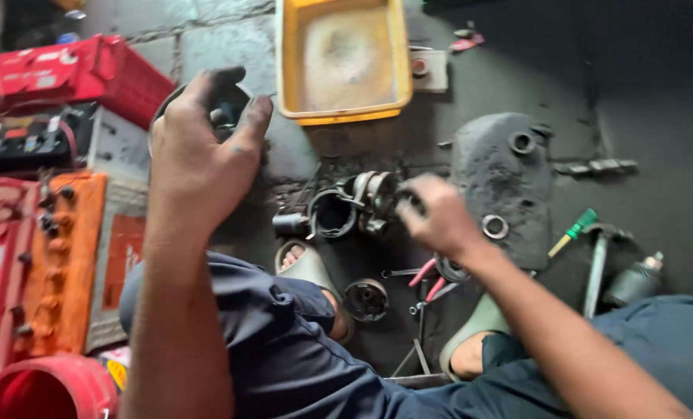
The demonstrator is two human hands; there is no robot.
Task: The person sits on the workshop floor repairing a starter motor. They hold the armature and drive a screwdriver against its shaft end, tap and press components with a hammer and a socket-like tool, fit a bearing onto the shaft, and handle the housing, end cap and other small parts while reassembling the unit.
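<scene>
My left hand [199,151] is raised at the upper left, its greasy fingers closed around a round dark metal part [226,116]. My right hand [436,213] reaches down to the oily floor and grips a grimy metal assembly of rings and housings [358,203] lying between my feet. A small round metal part [366,299] lies beside my left sandal [308,268]. Red-handled pliers [428,279] lie under my right wrist.
A yellow plastic tray [345,58] stands at the top. Red, orange and black batteries [48,225] are stacked on the left, a red bucket [48,388] below them. A dark flat slab [502,182] carries metal rings. A green-handled screwdriver [573,230] and small cylinder [634,281] lie right.
</scene>
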